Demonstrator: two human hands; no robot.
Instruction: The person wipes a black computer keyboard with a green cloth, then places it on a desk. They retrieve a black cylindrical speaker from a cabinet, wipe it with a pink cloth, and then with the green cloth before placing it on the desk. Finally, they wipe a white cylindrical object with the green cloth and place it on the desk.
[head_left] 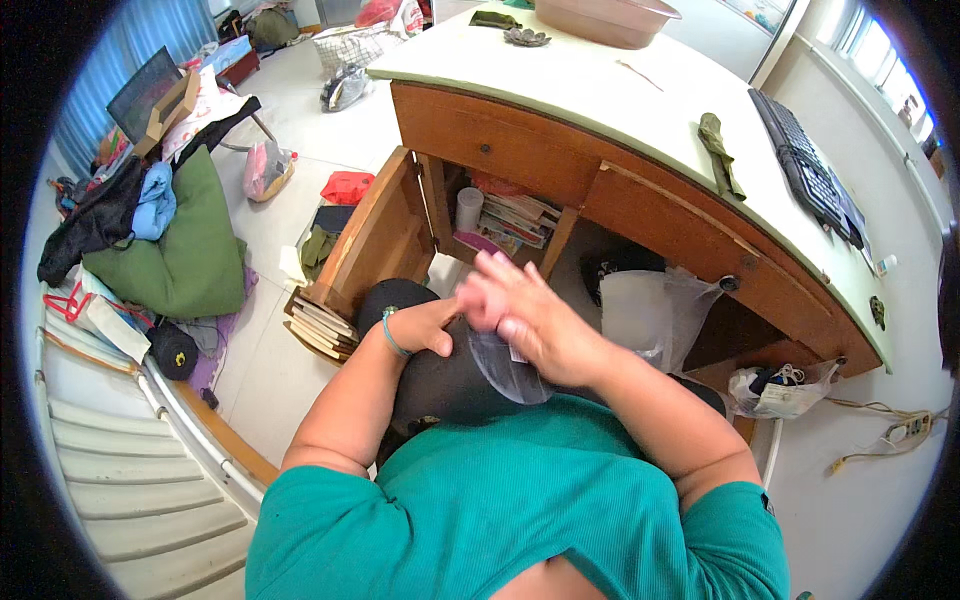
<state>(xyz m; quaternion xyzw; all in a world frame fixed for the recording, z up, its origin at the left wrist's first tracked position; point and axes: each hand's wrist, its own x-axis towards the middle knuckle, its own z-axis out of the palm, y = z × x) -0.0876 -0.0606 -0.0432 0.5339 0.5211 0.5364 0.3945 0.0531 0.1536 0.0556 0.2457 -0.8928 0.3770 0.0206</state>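
Observation:
My two hands meet above my lap, in front of the opened cabinet. My left hand (430, 325), with a thin turquoise band at its wrist, reaches in from the left; its thumb shows, but my right hand covers its fingers. Across those fingers lies my right hand (535, 315), its own fingers stretched out and somewhat blurred. I see nothing held between the hands. A clear plastic piece (505, 368), perhaps a bag or a lid, rests on my dark-trousered lap (430, 385), just under the right hand.
Before me stands a wooden desk (500, 140) with a basin (610, 20) and keyboard (800, 160) on top. Its cabinet door (375, 240) stands open to the left, near books (520, 220). Plastic bags (650, 310) hang at right. Green cushion (180, 250) and clothes lie left.

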